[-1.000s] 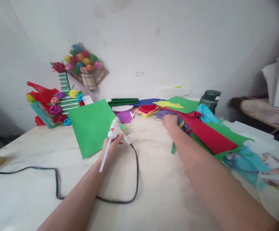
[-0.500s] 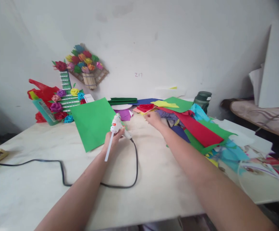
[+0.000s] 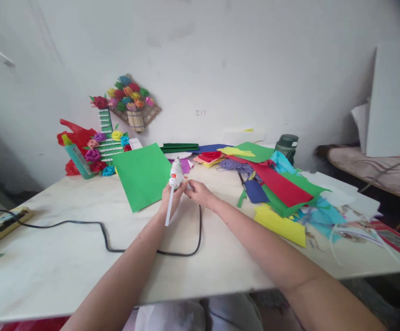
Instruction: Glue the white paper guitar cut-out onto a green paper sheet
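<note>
A white hot glue gun (image 3: pixel 176 174) points away from me over the middle of the table, with a long clear glue stick (image 3: pixel 169 207) out of its rear. My left hand (image 3: pixel 172 196) is closed around it from the left. From the right, my right hand (image 3: pixel 200 193) meets it with bent fingers at the handle, which the hands mostly hide. A black cord (image 3: pixel 200 234) runs from the gun across the table. Just left of the hands lies a green sheet (image 3: pixel 143 177). Purple paper (image 3: pixel 185 165) shows behind the gun.
Coloured paper (image 3: pixel 284 184) and purple yarn (image 3: pixel 232 164) pile up at right, near a dark bottle (image 3: pixel 287 146). Paper flowers (image 3: pixel 94 155) and a glue bottle (image 3: pixel 79 158) stand back left. A power strip (image 3: pixel 5 225) sits at the left edge.
My right hand has come back from the red and yellow paper to the glue gun in my left hand. The camera view has shifted slightly, and the yellow sheet at right shows more.
</note>
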Demonstrator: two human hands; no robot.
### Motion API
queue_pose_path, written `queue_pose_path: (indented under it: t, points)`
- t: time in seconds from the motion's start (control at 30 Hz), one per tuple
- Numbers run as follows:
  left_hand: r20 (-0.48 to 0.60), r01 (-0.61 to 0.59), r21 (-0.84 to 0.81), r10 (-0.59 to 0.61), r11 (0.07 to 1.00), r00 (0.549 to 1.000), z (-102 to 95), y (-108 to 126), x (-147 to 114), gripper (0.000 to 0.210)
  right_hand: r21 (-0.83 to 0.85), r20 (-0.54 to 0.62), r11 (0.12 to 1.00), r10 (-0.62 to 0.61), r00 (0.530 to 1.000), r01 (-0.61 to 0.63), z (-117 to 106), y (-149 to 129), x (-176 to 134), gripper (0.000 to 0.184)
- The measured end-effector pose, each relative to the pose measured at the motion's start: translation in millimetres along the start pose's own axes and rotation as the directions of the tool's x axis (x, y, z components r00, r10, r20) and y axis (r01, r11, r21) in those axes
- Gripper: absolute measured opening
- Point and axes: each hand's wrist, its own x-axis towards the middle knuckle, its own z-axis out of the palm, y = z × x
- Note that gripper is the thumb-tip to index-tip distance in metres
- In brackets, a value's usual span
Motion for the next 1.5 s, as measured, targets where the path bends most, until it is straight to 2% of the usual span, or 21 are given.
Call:
queue_pose_path:
  t: [0.07,0.17,0.23,0.3,0.37,0.4,0.47,0.5,0.6,0.67,0.73,0.83,0.9,1.0,1.13,1.23,1.3,1.43,1.5]
  points:
    - [0.068,-0.010,0.042,0.007,0.999,0.998,0.0,1,0,0.032,-0.139,-0.055,0.990,0.008,0.998,-0.015,-3,3,-1,0.016]
    - [0.130,-0.053,0.138,0.035,0.989,0.991,-6.5,-4,3,0.030,-0.396,-0.163,0.906,0.092,0.982,-0.151,-17,10,-3,0.024]
    - [0.045,-0.049,0.216,0.040,0.975,0.998,-15.0,-9,6,0.025,-0.551,-0.227,0.797,0.143,0.963,-0.248,-30,17,-6,0.031]
    - [-0.163,0.006,0.325,0.050,0.946,0.985,-26.3,-12,10,0.024,-0.661,-0.250,0.689,0.173,0.953,-0.299,-43,25,-9,0.034]
    - [-0.391,0.113,0.473,0.093,0.874,0.916,-40.2,-11,13,0.027,-0.713,-0.247,0.605,0.257,0.934,-0.355,-53,33,-11,0.034]
    - [-0.462,0.146,0.539,0.146,0.829,0.875,-48.0,-10,15,0.028,-0.727,-0.248,0.580,0.279,0.928,-0.368,-57,37,-11,0.035]
    - [-0.542,0.165,0.606,0.252,0.778,0.802,-64.5,-8,18,0.029,-0.741,-0.237,0.550,0.322,0.917,-0.384,-63,42,-11,0.038]
    - [-0.583,0.197,0.606,0.262,0.771,0.769,-72.7,-8,20,0.031,-0.747,-0.224,0.543,0.339,0.914,-0.384,-65,45,-11,0.039]
    - [-0.700,0.315,0.515,0.178,0.797,0.692,-93.7,-14,25,0.043,-0.759,-0.175,0.544,0.359,0.917,-0.358,-70,49,-11,0.041]
    - [-0.764,0.388,0.353,0.023,0.851,0.645,-102.8,-23,29,0.055,-0.765,-0.155,0.542,0.368,0.917,-0.347,-72,50,-11,0.042]
    - [-0.782,0.376,0.227,-0.062,0.898,0.621,-108.0,-31,32,0.062,-0.773,-0.146,0.531,0.384,0.912,-0.347,-74,52,-11,0.042]
    - [-0.767,0.393,0.161,-0.136,0.905,0.628,-112.1,-41,34,0.065,-0.792,-0.121,0.516,0.393,0.912,-0.327,-76,54,-12,0.041]
    - [-0.769,0.452,0.158,-0.178,0.878,0.614,-115.1,-46,35,0.063,-0.812,-0.096,0.508,0.371,0.924,-0.289,-76,55,-12,0.040]
    - [-0.768,0.481,0.150,-0.205,0.864,0.607,-120.7,-56,38,0.053,-0.844,-0.067,0.486,0.328,0.942,-0.229,-75,56,-12,0.038]
    - [-0.675,0.367,0.020,-0.258,0.930,0.691,-122.9,-63,39,0.033,-0.856,-0.083,0.463,0.321,0.944,-0.232,-73,57,-13,0.039]
    - [-0.647,0.225,-0.156,-0.272,0.962,0.713,-119.4,-57,37,0.031,-0.850,-0.126,0.457,0.306,0.944,-0.261,-73,54,-14,0.039]
    - [-0.618,0.137,-0.260,-0.274,0.956,0.737,-116.3,-50,35,0.031,-0.841,-0.177,0.466,0.242,0.954,-0.275,-73,51,-15,0.038]
    - [-0.518,0.045,-0.376,-0.250,0.926,0.818,-109.1,-38,32,0.034,-0.776,-0.281,0.578,0.045,0.959,-0.254,-71,45,-15,0.035]
    - [-0.448,0.047,-0.416,-0.250,0.908,0.858,-104.0,-34,30,0.037,-0.717,-0.303,0.657,0.008,0.953,-0.233,-67,42,-14,0.035]
